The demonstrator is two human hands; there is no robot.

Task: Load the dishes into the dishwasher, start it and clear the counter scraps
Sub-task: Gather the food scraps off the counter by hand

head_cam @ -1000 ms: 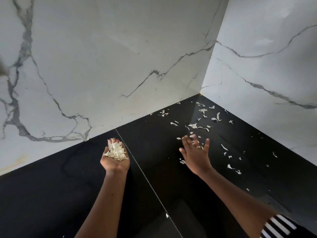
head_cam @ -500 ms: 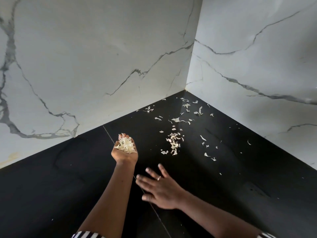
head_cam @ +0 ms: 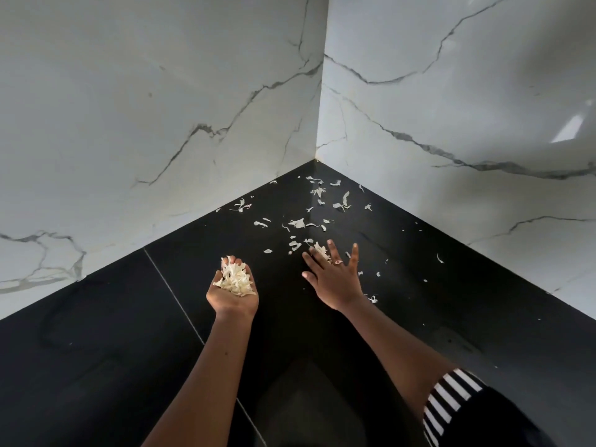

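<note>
Pale, papery scraps [head_cam: 300, 223] lie scattered over the black counter [head_cam: 96, 333] toward the corner. My left hand [head_cam: 233, 295] is cupped palm up above the counter and holds a heap of collected scraps [head_cam: 234, 279]. My right hand [head_cam: 333, 279] lies flat with fingers spread on the counter, palm down, its fingertips over a small clump of scraps [head_cam: 321, 249]. More small bits [head_cam: 371, 298] sit just right of that hand. No dishwasher or dishes are in view.
Two white marble-look walls [head_cam: 161, 124] meet in a corner [head_cam: 317, 156] behind the scraps. A thin seam [head_cam: 174, 295] runs diagonally across the counter, passing under my left arm. A striped sleeve [head_cam: 451, 401] shows at the lower right.
My right hand pulled back toward me half a second ago, then reached forward again onto the scraps. My left hand stayed cupped with its heap.
</note>
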